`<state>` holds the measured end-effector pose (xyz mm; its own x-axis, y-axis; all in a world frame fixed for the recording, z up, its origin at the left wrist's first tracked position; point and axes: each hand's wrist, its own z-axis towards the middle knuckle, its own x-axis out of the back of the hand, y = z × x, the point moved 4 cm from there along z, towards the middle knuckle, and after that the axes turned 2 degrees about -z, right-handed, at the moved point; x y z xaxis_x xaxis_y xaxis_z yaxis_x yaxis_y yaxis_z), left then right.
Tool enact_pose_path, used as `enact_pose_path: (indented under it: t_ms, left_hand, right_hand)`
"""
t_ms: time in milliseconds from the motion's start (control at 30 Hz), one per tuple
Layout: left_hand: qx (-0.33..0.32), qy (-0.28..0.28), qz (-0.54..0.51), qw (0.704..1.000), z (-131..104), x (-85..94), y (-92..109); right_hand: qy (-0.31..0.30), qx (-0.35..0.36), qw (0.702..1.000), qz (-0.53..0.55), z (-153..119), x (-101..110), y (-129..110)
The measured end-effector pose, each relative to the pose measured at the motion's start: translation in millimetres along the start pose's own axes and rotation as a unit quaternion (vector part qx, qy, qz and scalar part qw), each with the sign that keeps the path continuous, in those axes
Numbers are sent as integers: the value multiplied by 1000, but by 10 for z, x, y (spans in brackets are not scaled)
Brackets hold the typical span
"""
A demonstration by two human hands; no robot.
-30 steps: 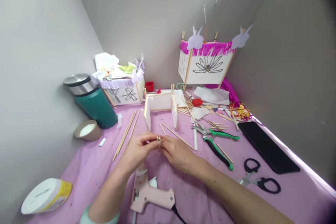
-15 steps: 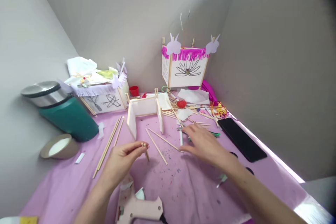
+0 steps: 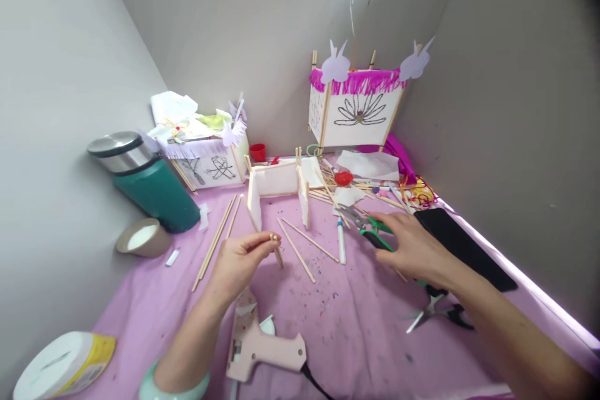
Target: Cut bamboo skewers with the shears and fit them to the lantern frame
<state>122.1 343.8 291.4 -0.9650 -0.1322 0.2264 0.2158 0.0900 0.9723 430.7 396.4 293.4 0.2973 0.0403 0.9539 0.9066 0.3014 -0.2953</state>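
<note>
My left hand [image 3: 244, 259] pinches thin wooden sticks [image 3: 279, 257] upright above the pink cloth. To the right, my right hand [image 3: 415, 247] has its fingers apart at the green-handled pliers [image 3: 375, 234], touching or just over the handles; a firm grip cannot be made out. Beyond my left hand stands a three-sided frame of sticks and white paper [image 3: 278, 180]. Two loose sticks [image 3: 300, 253] and a white marker [image 3: 342, 240] lie between my hands. A pink glue gun [image 3: 272, 350] rests nearest me.
A green bottle [image 3: 157, 194] and a bowl [image 3: 159, 241] are at the left, near a white tub [image 3: 60, 365]. Decorated paper lanterns [image 3: 360, 115] stand at the back. Scissors [image 3: 431, 309] and a black phone [image 3: 464, 247] lie at the right.
My right hand has moved right from beside the marker to the pliers. The view has shifted, showing more of the tub and scissors. My left hand still pinches the sticks.
</note>
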Motion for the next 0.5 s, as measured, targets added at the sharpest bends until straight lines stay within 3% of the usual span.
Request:
enact_pose_path:
  t_ms: [100, 200, 500]
  left_hand:
    - [12, -1, -21, 1000, -13, -18, 9]
    - [13, -11, -30, 999, -15, -65, 42]
    - [-18, -52, -33, 998, 58, -67, 119]
  right_hand:
    - [-1, 15, 991, 135, -121, 153, -40]
    - [-29, 75, 972, 222, -243, 211, -207]
    - [-98, 166, 956, 221, -295, 65, -702]
